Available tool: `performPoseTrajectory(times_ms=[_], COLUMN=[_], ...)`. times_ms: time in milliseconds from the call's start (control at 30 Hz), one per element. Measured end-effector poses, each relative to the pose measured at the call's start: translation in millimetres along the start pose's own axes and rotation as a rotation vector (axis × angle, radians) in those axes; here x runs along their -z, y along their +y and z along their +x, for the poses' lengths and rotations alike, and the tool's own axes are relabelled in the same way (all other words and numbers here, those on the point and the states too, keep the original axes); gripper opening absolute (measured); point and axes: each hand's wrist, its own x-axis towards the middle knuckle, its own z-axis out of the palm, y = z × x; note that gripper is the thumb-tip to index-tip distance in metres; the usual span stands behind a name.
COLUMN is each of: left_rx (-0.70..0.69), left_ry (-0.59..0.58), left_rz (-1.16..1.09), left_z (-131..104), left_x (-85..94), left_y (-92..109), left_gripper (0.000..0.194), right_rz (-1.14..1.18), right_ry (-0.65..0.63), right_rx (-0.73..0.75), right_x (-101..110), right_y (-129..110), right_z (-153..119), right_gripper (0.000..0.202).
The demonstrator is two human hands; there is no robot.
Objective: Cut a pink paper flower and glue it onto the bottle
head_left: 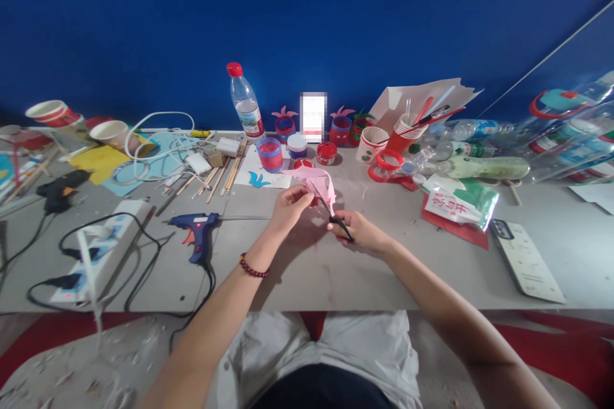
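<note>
Pink paper [327,184], cut to an irregular shape, is pinched in my left hand [292,202] above the middle of the table. My right hand [354,228] is closed round the black handles of a pair of scissors [341,226], whose blades point up and left against the paper. Just behind my hands are a red paint pot [327,153], a blue-and-pink ring-shaped cup [270,154] and a white-lidded jar [298,146]. Part of another red pot is hidden by the paper.
A blue glue gun [196,230] and a power strip [103,249] with cables lie at the left. Behind stands a bottle [247,105]. To the right are paper cups [371,145], a packet [455,203], plastic bottles [472,151] and a phone [526,260].
</note>
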Motion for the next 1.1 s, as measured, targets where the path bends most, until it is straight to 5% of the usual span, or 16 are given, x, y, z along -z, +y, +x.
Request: performPoseTrajectory(times_ms=[1100], left_rx=[0.024], left_ry=[-0.015], left_rz=[0.044], left_z=[-2.8], left_x=[-0.1], left_y=[1.8], left_gripper=[0.020], right_rz=[-0.033], right_ry=[0.020], right_rx=[0.004], right_x=[0.9], right_y=[-1.7], right_z=[-0.8], right_gripper=[0.044])
